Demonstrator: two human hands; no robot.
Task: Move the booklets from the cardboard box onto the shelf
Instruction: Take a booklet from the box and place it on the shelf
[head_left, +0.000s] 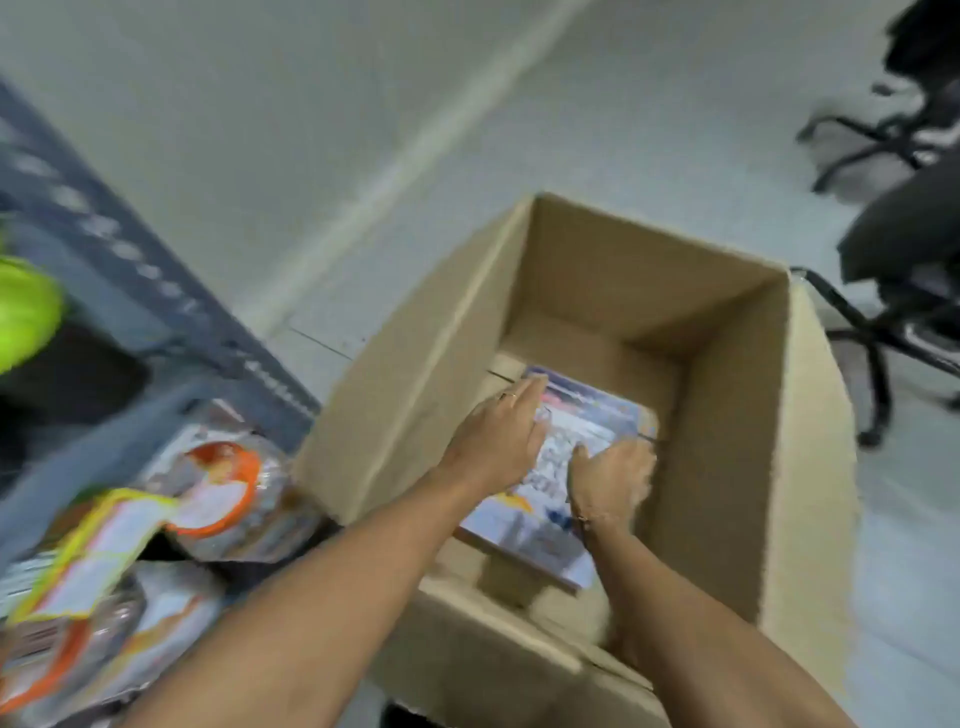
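The cardboard box (727, 415) is open on top, so hands go in freely; its tall walls stand close around the fingers (530, 395). Left of them, a shelf (156, 312) full of packets (218, 493) blocks the way.

- The cardboard box (727, 415) is plain brown corrugated board, matt and slightly fibrous, with raw cut edges along its rim.
- The booklets (582, 431) in the box have printed paper covers with a light sheen.
- The shelf (135, 291) is grey painted metal, smooth, with a row of punched holes along its rail.
- The packets (218, 499) lying on the shelf are wrapped in clear, glossy plastic film that crinkles and catches the light.
- The floor (311, 130) looks smooth, pale and matt.
- The office chairs (904, 249) have black, dull-finished bases and dark matt seats.
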